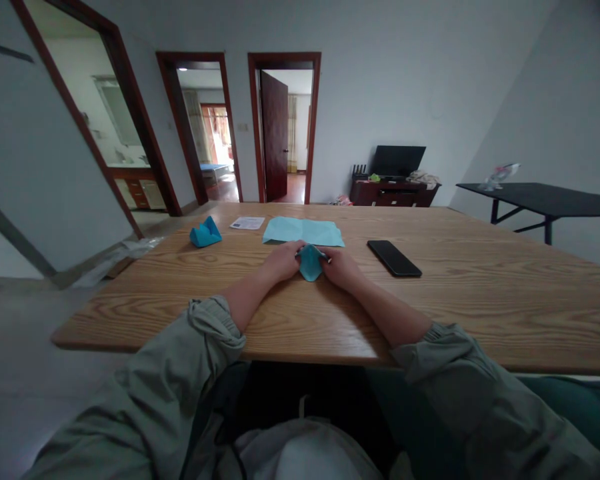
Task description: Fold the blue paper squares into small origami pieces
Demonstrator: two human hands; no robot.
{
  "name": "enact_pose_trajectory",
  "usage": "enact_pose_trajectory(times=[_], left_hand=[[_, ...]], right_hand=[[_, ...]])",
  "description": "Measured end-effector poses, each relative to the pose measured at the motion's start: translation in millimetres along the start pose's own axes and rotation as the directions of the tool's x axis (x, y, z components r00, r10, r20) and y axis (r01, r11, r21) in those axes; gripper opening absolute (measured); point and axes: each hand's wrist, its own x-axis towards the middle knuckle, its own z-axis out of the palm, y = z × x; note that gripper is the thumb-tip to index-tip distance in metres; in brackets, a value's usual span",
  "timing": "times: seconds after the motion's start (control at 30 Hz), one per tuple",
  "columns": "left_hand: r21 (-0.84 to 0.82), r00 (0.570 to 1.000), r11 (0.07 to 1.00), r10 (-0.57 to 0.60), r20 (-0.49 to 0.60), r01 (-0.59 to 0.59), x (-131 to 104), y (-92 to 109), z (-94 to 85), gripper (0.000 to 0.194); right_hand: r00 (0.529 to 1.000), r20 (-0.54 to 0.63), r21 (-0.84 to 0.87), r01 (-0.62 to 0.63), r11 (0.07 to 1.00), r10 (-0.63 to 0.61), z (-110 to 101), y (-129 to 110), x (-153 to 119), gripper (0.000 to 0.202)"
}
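Observation:
Both hands grip a small folded piece of light blue paper (311, 264) just above the wooden table. My left hand (283, 260) is closed on its left side, and my right hand (342, 267) is closed on its right side. Between them the paper bulges into a rounded, pointed shape. Something dark and thin shows by the right fingertips; I cannot make out what it is. Just beyond the hands lies a creased sheet of light blue paper (304, 231). A darker blue folded paper piece (205, 233) stands to the left.
The wooden table (460, 300) stretches away in front of me. A black phone (394, 258) lies to the right of my hands. A small white printed card (247, 223) is at the far left. Beyond are a black table (550, 198) and a television (398, 161) on a cabinet.

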Motion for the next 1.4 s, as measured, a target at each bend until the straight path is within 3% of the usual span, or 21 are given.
enact_pose_trajectory(times=[0.1,0.23,0.43,0.57,0.73,0.97,1.2,1.3,1.4], left_hand=[[0.055,0.994,0.993,-0.108,0.013,0.107,1.1,0.1,1.4,0.028],[0.171,0.953,0.941,-0.303,0.031,0.293,4.4,2.2,8.3,0.032],[0.092,0.925,0.921,-0.381,-0.001,0.380,15.3,11.5,15.9,0.037],[0.013,0.936,0.937,-0.349,-0.043,0.350,20.7,24.0,15.0,0.037],[-0.067,0.968,0.971,-0.235,-0.086,0.229,18.6,34.8,11.7,0.033],[-0.064,0.971,0.976,-0.214,-0.108,0.208,17.6,29.9,10.8,0.032],[-0.122,0.989,0.982,-0.145,-0.016,0.142,16.7,4.5,6.2,0.025],[-0.064,0.988,0.988,-0.133,0.075,0.137,13.2,-0.9,4.4,0.027],[0.021,0.988,0.993,-0.120,0.098,0.119,10.6,1.2,4.4,0.028]], right_hand=[[0.998,0.012,-0.023,-0.054,0.998,0.055,1.6,-0.9,1.8,0.037],[0.994,-0.003,-0.073,-0.106,0.992,0.106,7.6,-8.9,4.7,0.033],[0.990,-0.022,-0.073,-0.137,0.988,0.136,13.4,-21.3,6.2,0.028],[0.975,-0.067,-0.037,-0.213,0.976,0.210,6.5,-21.5,7.1,0.028],[0.964,-0.075,-0.038,-0.259,0.965,0.256,-5.7,-15.9,11.6,0.026],[0.951,-0.100,-0.129,-0.303,0.944,0.291,-11.3,-16.2,13.8,0.035],[0.976,-0.018,-0.180,-0.217,0.959,0.218,-12.0,-5.2,10.5,0.030],[0.982,0.015,-0.184,-0.184,0.966,0.190,-10.3,0.9,8.7,0.027],[0.975,0.014,-0.216,-0.216,0.952,0.224,-7.7,5.1,7.5,0.027]])
